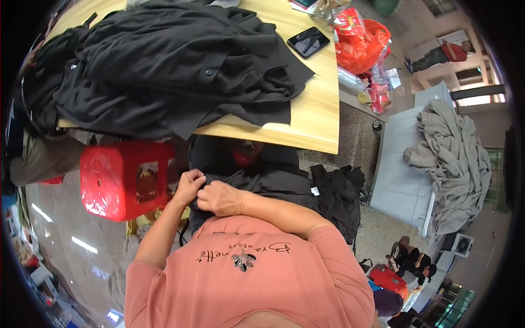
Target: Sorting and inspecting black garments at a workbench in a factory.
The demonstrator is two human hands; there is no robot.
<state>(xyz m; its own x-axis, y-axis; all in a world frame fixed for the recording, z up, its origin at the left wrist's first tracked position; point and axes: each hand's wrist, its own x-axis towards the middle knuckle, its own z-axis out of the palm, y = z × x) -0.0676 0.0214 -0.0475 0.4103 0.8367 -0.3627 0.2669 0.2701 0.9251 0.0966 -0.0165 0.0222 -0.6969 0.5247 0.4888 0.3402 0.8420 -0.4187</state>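
Across my lap lies a black garment, bunched at its right end, where a small white tag shows. My left hand is closed in a pinch at the garment's left edge. Close beside it, my right hand is curled with its knuckles up, also at that edge. The bit of cloth between the fingers is mostly hidden. In front of me, a large pile of black garments covers much of the wooden table, one buttoned piece hanging over the near edge.
A black phone lies on the table's right part, with red plastic bags beyond. To my left stands a red stool. A grey-blue cart heaped with grey cloth stands right. Other people are farther off.
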